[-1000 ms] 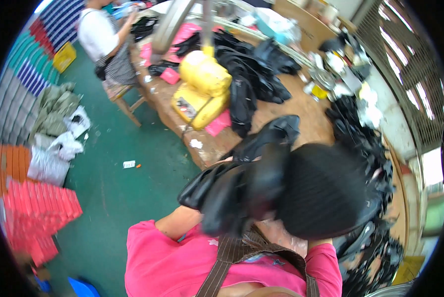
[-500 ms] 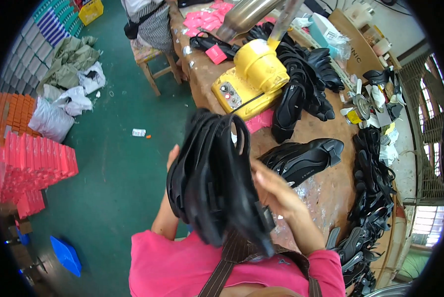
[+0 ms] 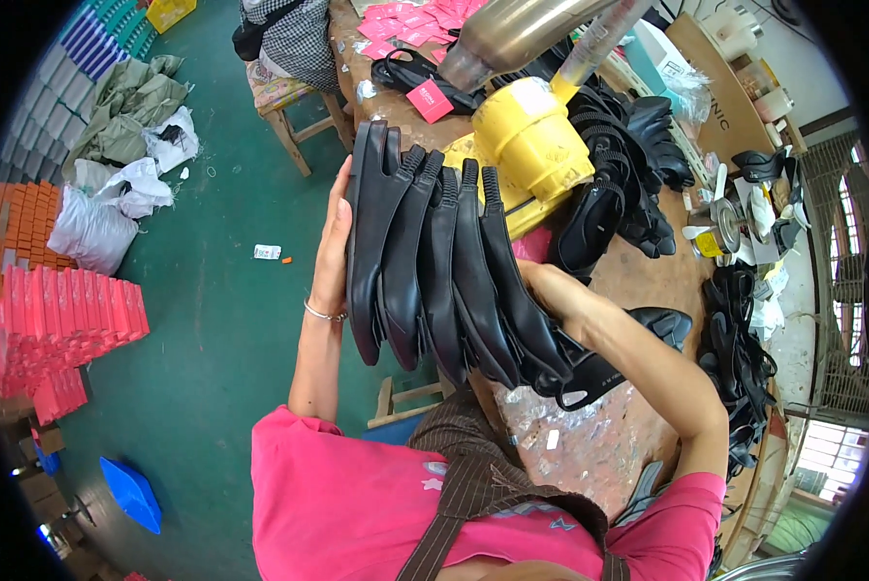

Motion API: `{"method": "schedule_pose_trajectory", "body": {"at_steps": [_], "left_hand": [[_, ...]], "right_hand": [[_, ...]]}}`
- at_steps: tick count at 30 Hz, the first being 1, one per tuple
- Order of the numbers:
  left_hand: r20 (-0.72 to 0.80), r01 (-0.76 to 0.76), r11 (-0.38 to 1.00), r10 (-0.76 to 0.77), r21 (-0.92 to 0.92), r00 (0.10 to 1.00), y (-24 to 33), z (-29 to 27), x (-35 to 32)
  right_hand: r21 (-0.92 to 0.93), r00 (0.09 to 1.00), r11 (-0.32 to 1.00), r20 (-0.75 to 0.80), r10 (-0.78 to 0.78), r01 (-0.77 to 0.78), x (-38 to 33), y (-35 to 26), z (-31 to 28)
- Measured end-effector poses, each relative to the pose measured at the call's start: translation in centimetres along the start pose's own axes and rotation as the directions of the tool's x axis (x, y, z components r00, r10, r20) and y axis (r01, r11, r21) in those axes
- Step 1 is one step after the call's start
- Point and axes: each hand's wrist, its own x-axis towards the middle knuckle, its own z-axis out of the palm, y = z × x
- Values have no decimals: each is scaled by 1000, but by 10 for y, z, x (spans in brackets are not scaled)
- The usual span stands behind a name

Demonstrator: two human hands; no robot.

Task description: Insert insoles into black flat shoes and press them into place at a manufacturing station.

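Observation:
A row of several black sandals (image 3: 439, 266), pressed side by side with soles and straps showing edge-on, is held up between my two hands. My left hand (image 3: 336, 247), fingers stretched along the outermost sandal, presses the row from the left. From the right, my right hand (image 3: 554, 290) presses the other end; its fingertips are hidden behind the sandals. Below my right wrist, another black sandal (image 3: 665, 327) lies on the brown worktable (image 3: 589, 426), partly covered by my forearm. Just beyond the row stands a yellow machine (image 3: 531, 136), its base partly hidden.
A metal pipe (image 3: 522, 34) hangs over the machine. More black sandals (image 3: 604, 184) are heaped beside it and along the table's right edge. Pink cards (image 3: 410, 21) lie at the far end. Left, on the green floor, are pink boxes (image 3: 71, 320) and white sacks (image 3: 91, 232).
The held sandals have moved away from my chest and turned, so they now stand in an even row. My right forearm has swung outward and my left hand shows more fully.

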Motion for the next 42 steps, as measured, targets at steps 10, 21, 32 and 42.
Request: {"method": "schedule_pose_trajectory", "body": {"at_steps": [10, 21, 32, 42], "left_hand": [[-38, -193, 932, 215, 306, 976, 12, -22, 35], [-201, -280, 893, 364, 353, 909, 27, -29, 24], [-319, -155, 923, 274, 352, 907, 11, -29, 4], [-68, 514, 846, -526, -140, 848, -49, -6, -48]], "right_hand": [[-324, 984, 929, 32, -177, 177, 75, -50, -16], [-526, 974, 820, 102, -202, 225, 76, -80, 16], [-382, 955, 880, 201, -218, 281, 69, -74, -6], [-835, 807, 344, 182, -562, 428, 11, 0, 19]]}}
